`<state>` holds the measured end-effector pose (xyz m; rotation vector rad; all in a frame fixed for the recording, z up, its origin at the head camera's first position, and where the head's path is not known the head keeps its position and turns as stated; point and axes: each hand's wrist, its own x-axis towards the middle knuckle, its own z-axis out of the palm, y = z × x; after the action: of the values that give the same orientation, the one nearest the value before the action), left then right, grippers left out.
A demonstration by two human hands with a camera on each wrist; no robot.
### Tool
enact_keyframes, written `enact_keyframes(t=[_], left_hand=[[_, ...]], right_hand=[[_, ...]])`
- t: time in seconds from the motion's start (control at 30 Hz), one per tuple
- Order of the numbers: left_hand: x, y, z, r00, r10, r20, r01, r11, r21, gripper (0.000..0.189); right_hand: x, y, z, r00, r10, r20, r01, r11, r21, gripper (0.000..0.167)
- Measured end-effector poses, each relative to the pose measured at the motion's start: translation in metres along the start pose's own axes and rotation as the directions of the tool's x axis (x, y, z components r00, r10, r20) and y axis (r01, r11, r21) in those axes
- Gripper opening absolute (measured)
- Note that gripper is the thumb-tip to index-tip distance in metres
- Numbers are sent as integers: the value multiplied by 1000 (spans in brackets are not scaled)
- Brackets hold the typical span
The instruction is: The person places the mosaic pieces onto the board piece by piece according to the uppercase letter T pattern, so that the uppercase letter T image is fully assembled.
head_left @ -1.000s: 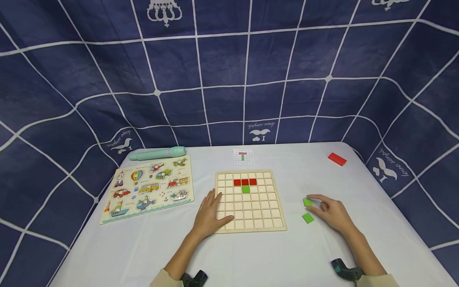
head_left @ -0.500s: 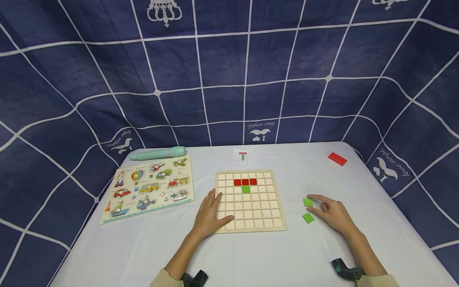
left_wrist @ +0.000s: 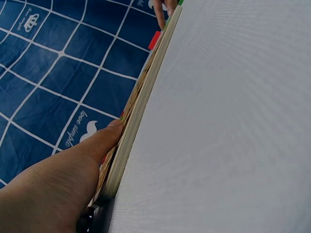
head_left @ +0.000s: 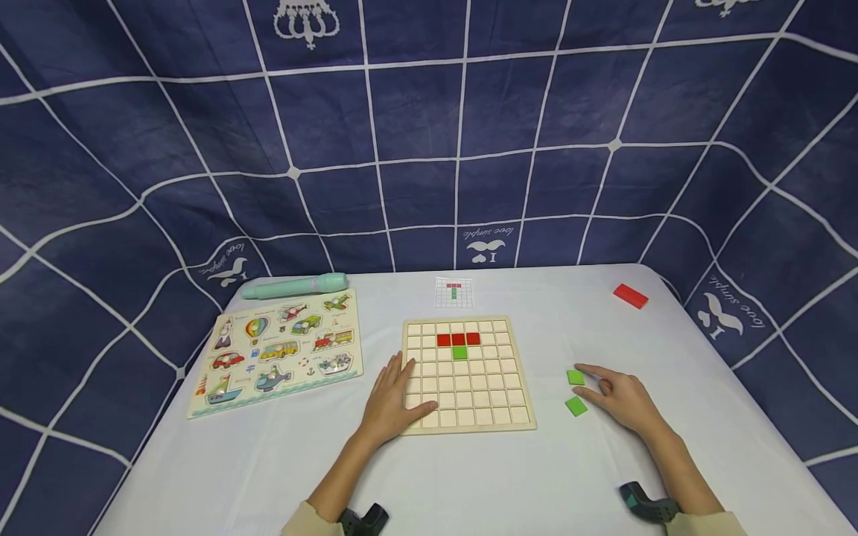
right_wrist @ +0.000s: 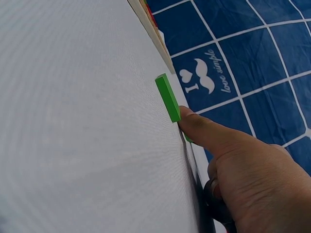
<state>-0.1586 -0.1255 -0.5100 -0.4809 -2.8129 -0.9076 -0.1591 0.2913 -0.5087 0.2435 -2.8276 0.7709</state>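
A square wooden grid board (head_left: 469, 398) lies in the middle of the white table in the head view. Three red tiles (head_left: 458, 340) sit in a row on it, with one green tile (head_left: 459, 353) below the middle one. My left hand (head_left: 389, 398) rests on the board's left side, fingers spread and thumb (left_wrist: 104, 138) lying over its edge. To the right of the board, my right hand (head_left: 620, 398) has thumb and index finger at opposite edges of a loose green tile (head_left: 575, 377), pinching it at the table. Another loose green tile (head_left: 576, 406) lies just nearer, apart from the hand.
Behind the board lies a small pattern card (head_left: 453, 293) showing a red and green T. A picture puzzle board (head_left: 288, 350) and a mint-green cylinder (head_left: 295, 286) lie at the left. A red piece (head_left: 631, 296) is at the far right. Blue cloth (head_left: 415, 193) hangs behind the table.
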Motion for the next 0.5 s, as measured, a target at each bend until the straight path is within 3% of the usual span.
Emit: enact_keyframes(t=[0.5], left_hand=[[0, -1, 1, 1000, -10, 10, 10, 1000, 0, 94]], right_hand=[[0, 1, 1, 1000, -11, -13, 11, 1000, 3, 44]])
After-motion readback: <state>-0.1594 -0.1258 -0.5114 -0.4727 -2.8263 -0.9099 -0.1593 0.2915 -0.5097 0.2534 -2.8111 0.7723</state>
